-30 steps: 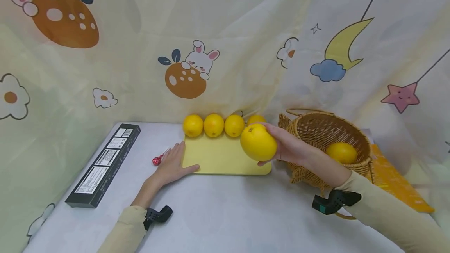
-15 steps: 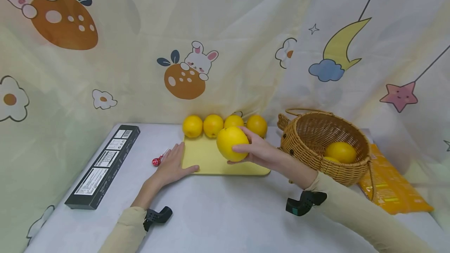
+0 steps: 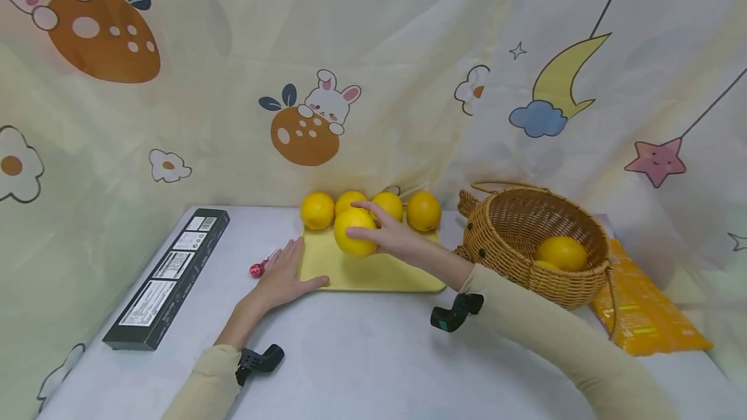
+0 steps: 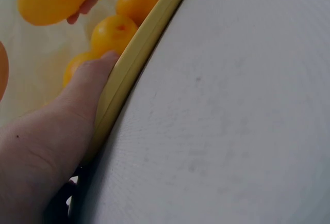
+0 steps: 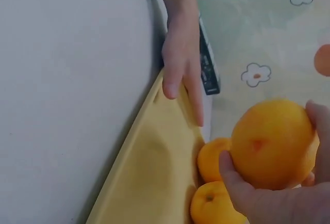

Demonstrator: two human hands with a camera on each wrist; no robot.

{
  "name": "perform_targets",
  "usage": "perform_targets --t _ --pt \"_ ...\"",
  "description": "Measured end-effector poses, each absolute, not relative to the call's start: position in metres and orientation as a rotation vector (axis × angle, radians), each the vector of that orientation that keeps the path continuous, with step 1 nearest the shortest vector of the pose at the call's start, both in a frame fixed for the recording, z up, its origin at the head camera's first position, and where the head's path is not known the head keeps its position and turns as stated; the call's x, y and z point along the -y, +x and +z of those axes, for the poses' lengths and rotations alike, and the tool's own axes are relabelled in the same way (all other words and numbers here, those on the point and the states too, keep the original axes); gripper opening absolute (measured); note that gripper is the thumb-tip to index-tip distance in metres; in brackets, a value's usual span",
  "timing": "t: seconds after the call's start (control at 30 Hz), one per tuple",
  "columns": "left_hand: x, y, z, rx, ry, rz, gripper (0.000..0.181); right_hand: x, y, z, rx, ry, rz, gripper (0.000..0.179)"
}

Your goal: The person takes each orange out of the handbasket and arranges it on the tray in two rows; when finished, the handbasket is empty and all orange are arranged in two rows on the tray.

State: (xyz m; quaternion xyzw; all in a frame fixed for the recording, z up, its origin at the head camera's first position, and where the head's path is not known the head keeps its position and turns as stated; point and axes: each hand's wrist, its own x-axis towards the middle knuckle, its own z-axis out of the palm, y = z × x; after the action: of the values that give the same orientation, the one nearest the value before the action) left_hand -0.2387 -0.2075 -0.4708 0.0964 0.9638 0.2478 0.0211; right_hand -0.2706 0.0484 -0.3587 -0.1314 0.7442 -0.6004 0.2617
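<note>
My right hand (image 3: 391, 235) grips an orange (image 3: 354, 238), thumb on the near side, and holds it above the left part of a pale yellow tray (image 3: 397, 274). A shadow lies on the tray below. In the right wrist view the held orange (image 5: 274, 144) shows its navel end. My left hand (image 3: 286, 277) lies flat at the tray's left edge, fingers straight and thumb over the front corner. Several oranges (image 3: 424, 211) stand in a row along the tray's far edge; the held one partly covers another orange (image 3: 348, 199) behind it.
A wicker basket (image 3: 502, 251) with oranges (image 3: 561, 253) inside stands right of the tray, a yellow-orange packet (image 3: 653, 316) beside it. A red-wrapped lollipop (image 3: 257, 269) lies by my left hand. Further left is a long black box (image 3: 169, 277). A printed curtain (image 3: 408, 115) hangs behind.
My right hand has carried the orange leftward, from beside the basket to over the tray's left part. The left hand has stayed at the tray's edge.
</note>
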Motion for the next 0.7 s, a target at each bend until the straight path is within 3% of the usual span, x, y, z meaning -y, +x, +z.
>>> perform_targets --t 0.13,0.43,0.7 --pt "0.209 -0.237 -0.469 -2.971 0.288 0.789 0.120 -0.034 -0.279 -0.370 -2.032 -0.354 -1.590 0.060" --pt "0.209 -0.236 -0.469 -2.947 0.302 0.772 0.123 -0.006 -0.284 -0.390 -2.124 -0.275 -1.495 0.084" --pt "0.211 -0.239 -0.469 -2.966 0.299 0.760 0.126 0.014 -0.288 -0.393 -2.248 -0.281 -1.440 0.088"
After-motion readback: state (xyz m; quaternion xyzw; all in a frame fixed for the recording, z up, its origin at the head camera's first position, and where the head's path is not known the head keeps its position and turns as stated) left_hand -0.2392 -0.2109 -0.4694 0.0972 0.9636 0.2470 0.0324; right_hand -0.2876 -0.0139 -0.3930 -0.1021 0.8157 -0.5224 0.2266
